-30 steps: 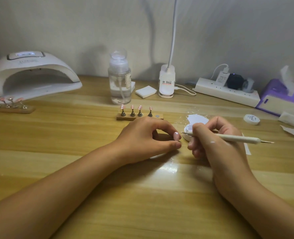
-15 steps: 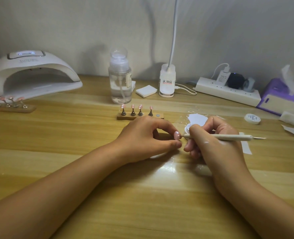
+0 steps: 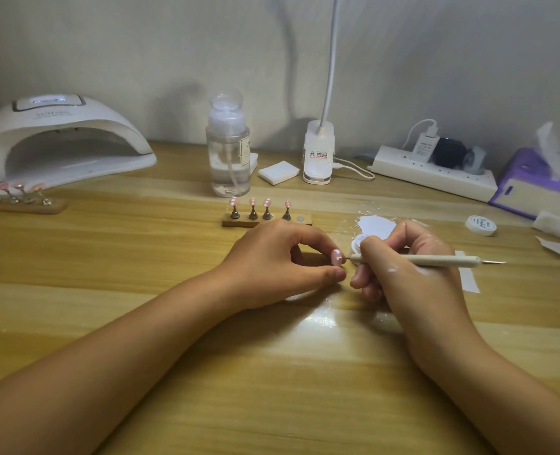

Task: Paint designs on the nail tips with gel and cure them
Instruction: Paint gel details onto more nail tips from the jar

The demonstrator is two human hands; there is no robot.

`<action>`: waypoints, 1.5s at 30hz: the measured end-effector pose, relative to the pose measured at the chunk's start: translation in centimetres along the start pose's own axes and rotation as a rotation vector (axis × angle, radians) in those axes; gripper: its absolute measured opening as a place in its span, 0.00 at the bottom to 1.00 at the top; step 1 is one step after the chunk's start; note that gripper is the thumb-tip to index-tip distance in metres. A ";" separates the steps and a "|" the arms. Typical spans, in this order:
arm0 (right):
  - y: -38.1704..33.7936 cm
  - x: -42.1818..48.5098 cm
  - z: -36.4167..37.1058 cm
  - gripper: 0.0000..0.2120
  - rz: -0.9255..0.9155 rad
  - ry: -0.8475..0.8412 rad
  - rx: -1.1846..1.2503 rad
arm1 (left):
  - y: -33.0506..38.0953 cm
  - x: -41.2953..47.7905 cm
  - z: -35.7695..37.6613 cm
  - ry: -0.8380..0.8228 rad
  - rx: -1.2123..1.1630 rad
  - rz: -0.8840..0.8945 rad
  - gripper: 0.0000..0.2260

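Note:
My left hand (image 3: 272, 261) pinches a pink nail tip (image 3: 337, 257) with white dots, held up between thumb and forefinger. My right hand (image 3: 409, 267) grips a white dotting pen (image 3: 436, 260) lying level, its fine point touching the nail tip's right edge. Behind my right hand's fingers a small white gel pot (image 3: 358, 244) shows partly. A wooden stand (image 3: 267, 215) with several pink nail tips on pegs sits just behind my left hand. At the far left stands the white curing lamp (image 3: 58, 139), and a second stand with nail tips (image 3: 16, 195) lies in front of it.
A clear pump bottle (image 3: 228, 149), white pads (image 3: 278, 172) and a lamp base (image 3: 318, 156) stand at the back. A power strip (image 3: 432, 174), a purple tissue pack (image 3: 534, 182) and a small jar (image 3: 480, 225) are at the right. White paper scraps (image 3: 378, 224) lie behind my right hand.
My right hand has lowered and levelled the pen, bringing its point from the gel pot to the nail tip. My left hand has hardly moved.

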State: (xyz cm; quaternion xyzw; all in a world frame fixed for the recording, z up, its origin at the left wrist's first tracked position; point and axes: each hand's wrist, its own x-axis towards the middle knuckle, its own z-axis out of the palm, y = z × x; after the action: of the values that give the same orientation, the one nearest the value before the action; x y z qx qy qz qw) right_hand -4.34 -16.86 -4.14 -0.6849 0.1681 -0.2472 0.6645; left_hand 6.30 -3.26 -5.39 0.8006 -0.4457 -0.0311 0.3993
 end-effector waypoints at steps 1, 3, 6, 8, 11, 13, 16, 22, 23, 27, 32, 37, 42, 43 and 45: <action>0.0 0.0 0.0 0.11 -0.002 0.001 -0.002 | 0.0 0.0 0.0 0.000 0.001 -0.002 0.04; 0.0 0.0 0.0 0.11 -0.002 -0.001 -0.003 | 0.0 0.0 0.1 0.003 -0.012 -0.011 0.05; 0.0 0.0 0.0 0.11 0.001 -0.011 -0.010 | 0.0 0.0 0.1 0.010 -0.030 -0.031 0.08; 0.0 0.0 0.0 0.11 0.002 -0.013 -0.013 | 0.0 0.0 0.1 0.003 -0.025 -0.023 0.05; 0.0 0.0 0.0 0.12 0.002 -0.005 -0.015 | 0.0 0.0 0.0 0.001 -0.018 -0.019 0.04; 0.1 0.0 0.0 0.11 0.003 0.004 -0.017 | 0.1 -0.1 0.0 0.000 -0.014 -0.017 0.04; 0.1 0.0 0.0 0.10 -0.005 0.006 -0.019 | 0.1 -0.1 0.0 0.000 -0.023 -0.022 0.04; 0.0 -0.1 0.0 0.10 -0.010 -0.021 -0.003 | 0.1 -0.1 0.0 -0.002 -0.039 -0.026 0.05; 0.0 -0.1 0.1 0.10 -0.008 -0.020 -0.005 | 0.1 0.0 0.1 0.001 -0.038 -0.029 0.06; 0.0 -0.1 0.0 0.10 -0.006 0.000 -0.010 | 0.0 0.0 0.1 0.002 -0.034 -0.018 0.06; -0.1 -0.2 0.0 0.10 -0.011 0.000 0.013 | 0.0 0.0 0.1 0.004 -0.022 -0.018 0.05; -0.2 -0.3 -0.2 0.11 -0.026 0.052 0.052 | -0.1 0.0 0.1 -0.002 -0.030 -0.022 0.05; -0.1 -0.2 0.0 0.12 -0.025 0.032 0.006 | -0.1 0.1 0.0 -0.010 -0.027 -0.033 0.06; -0.1 -0.2 0.0 0.12 -0.024 0.030 0.002 | -0.1 0.1 0.1 -0.009 -0.026 -0.033 0.05; -0.1 -0.1 0.0 0.13 -0.025 0.041 0.009 | -0.2 0.1 0.1 0.002 -0.030 -0.029 0.04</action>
State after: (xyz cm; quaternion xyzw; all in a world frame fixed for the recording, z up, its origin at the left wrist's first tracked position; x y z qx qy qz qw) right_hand -4.46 -16.80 -4.11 -0.6788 0.1718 -0.2701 0.6609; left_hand 6.42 -3.34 -5.58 0.8008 -0.4332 -0.0425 0.4114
